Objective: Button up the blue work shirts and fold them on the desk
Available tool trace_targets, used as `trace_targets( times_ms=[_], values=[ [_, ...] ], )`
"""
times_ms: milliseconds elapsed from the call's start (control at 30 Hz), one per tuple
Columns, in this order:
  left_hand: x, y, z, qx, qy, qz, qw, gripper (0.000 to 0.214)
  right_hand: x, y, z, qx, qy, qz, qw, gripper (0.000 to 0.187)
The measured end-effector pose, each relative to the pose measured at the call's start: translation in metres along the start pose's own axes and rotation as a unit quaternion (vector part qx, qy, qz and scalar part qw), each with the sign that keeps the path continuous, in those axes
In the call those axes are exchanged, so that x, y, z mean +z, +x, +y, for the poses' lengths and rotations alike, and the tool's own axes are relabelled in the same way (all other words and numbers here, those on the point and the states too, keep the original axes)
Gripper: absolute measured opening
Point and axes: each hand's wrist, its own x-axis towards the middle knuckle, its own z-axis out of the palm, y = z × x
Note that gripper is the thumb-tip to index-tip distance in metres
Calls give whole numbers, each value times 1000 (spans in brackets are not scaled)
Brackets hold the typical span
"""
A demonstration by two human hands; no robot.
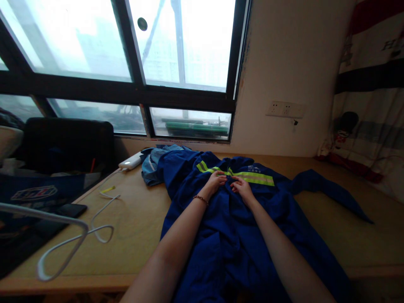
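A dark blue work coverall (233, 235) with yellow-and-grey reflective strips lies spread front up on the table, its lower part hanging toward me. My left hand (217, 180), with a beaded bracelet on the wrist, is closed on the front edge of the garment near the chest strip. Just to its right, my right hand (242, 187) pinches the opposite front edge with bent fingers. The two hands nearly meet at the front opening. Whatever small fastening lies between the fingertips is too small to make out. One sleeve (328, 187) stretches out to the right.
Light blue cloth (150, 166) is bunched at the far left of the coverall. Beside it a white power bank (131, 161) has a white cable (94, 229) looping across the wooden table (135, 227). A black chair (69, 143) stands left, a curtain (372, 109) right.
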Motion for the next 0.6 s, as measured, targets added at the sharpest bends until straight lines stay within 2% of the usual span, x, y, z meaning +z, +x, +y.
trace_targets(
  times_ms=[233,600],
  values=[
    [-3,4,-2,5,-9,-16,1000,39,0,-2,-2,-2,0,-1,1000,47],
    [3,0,-2,28,5,25,999,32,-1,1,3,-2,-3,12,1000,49]
  ],
)
